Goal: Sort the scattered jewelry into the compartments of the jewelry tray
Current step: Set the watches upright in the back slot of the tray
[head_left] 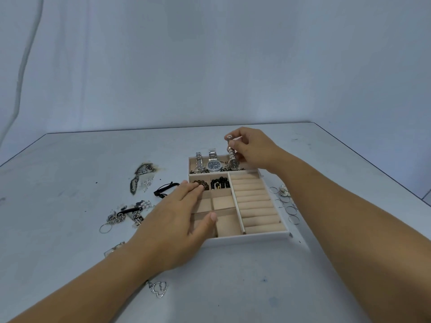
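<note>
Heart pendant (159,289): nearest the camera, rhinestone outline, lies on the table (326,264) just beside the left forearm; unsorted.
Left hand (173,220): flat and spread over the tray's left edge, holds nothing; fingertips (200,187) rest at the brown bead bracelet (200,184) in a small compartment.
Right hand (250,148): pinched closed on the band of a silver watch (231,152), which hangs upright with its case down in the tray's far compartment.
Jewelry tray (251,236): far compartment holds a dark-dial watch (214,164) and a link band (198,159); black beads (220,183) beside the brown ones; ring rolls (255,201) empty.
Still loose: chains and pearl piece (130,213) to the left, thin rings (285,203) to the right of the tray.
Risk 1: far compartment looks crowded; a released watch may tip onto the dark dial and scratch it.
Risk 2: left forearm sweep may drag the pendant off its spot.
Risk 3: right forearm hangs above the rings; lowering it may scatter them.
</note>
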{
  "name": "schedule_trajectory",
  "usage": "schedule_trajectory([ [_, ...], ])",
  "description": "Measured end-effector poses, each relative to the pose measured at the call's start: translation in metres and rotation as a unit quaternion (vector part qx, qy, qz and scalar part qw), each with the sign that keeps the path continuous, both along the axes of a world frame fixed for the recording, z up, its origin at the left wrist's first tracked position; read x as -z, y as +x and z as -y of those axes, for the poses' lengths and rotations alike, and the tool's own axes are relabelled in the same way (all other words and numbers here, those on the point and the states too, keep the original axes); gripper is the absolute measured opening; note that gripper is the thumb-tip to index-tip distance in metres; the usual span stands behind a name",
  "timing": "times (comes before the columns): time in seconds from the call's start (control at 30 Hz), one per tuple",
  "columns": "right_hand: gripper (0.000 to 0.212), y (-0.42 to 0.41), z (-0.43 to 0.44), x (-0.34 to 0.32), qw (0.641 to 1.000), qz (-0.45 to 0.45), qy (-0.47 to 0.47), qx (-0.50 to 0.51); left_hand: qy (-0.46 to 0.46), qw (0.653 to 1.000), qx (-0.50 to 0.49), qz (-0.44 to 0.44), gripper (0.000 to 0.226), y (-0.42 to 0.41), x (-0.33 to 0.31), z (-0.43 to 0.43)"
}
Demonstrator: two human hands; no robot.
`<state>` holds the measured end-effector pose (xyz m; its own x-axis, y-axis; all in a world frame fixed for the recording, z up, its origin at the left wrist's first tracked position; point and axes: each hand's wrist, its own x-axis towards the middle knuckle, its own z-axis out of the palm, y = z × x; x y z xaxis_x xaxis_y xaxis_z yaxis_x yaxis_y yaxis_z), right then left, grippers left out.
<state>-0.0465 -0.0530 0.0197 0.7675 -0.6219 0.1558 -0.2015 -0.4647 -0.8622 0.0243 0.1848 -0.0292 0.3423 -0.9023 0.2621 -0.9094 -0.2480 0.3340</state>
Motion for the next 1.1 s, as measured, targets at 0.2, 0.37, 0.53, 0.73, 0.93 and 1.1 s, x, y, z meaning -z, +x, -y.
schedule_trajectory([
  [0.2,0.013,0.013,0.005,0.000,0.994,-0.082,-0.060,0.029,-0.009,1.000,-0.001,-0.011,0.086,0.000,0.001,0.001],
  [0.37,0.010,0.013,0.008,-0.003,0.978,-0.142,-0.147,0.045,-0.011,1.000,-0.002,-0.010,0.085,0.000,0.000,0.001],
  [0.53,0.007,0.012,0.009,-0.001,0.965,-0.173,-0.192,0.050,-0.014,1.000,0.000,-0.015,0.083,-0.001,0.000,0.001],
  [0.73,0.016,0.011,0.006,-0.004,0.956,-0.181,-0.225,0.059,-0.014,1.000,0.003,-0.010,0.080,-0.001,-0.001,0.001],
  [0.93,0.030,0.017,0.004,0.000,0.950,-0.191,-0.247,0.001,-0.013,1.000,0.003,-0.012,0.083,-0.001,0.000,0.001],
  [1.1,0.018,0.014,0.011,0.004,0.949,-0.169,-0.267,0.015,-0.015,1.000,0.003,-0.006,0.084,0.000,0.001,0.001],
])
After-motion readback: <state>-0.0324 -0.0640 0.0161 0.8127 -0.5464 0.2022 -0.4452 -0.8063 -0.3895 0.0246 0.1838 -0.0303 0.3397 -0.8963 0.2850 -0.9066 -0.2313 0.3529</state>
